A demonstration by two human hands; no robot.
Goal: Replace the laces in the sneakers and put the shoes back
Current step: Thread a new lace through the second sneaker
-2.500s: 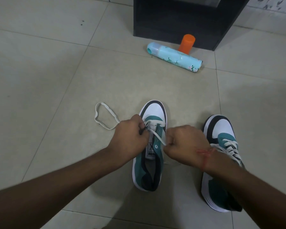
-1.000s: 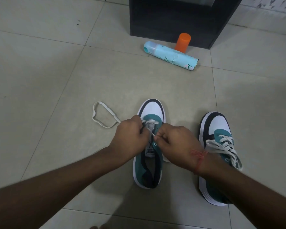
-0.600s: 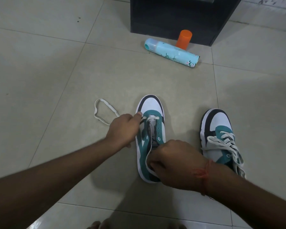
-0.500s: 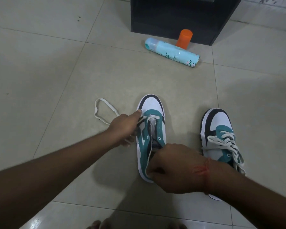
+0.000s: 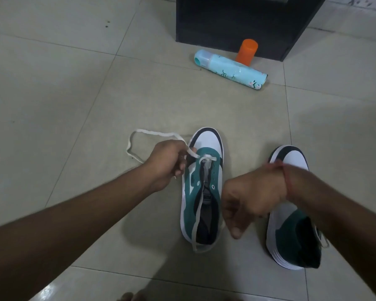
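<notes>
Two hands on one flat white cloth lace (image 5: 199, 205) | left hand (image 5: 168, 162) pinches it beside teal-and-white canvas sneaker (image 5: 202, 187) | right hand (image 5: 250, 198) curled, pinch unclear | limp, light: grip near tip.

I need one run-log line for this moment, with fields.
left hand: grips lace | right hand: curled, grip unclear | sneaker: first eyelet row only

floor (image 5: 63, 88): pale beige glossy tiles, thin dark grout lines, a few dark specks at 11 o'clock | cabinet (image 5: 237, 20): black, boxy, standing on the floor at 12 o'clock | wall (image 5: 365, 3): light strip with dark marks at 1 o'clock | light: dim, soft, glare patch on tile at 7 o'clock
</notes>
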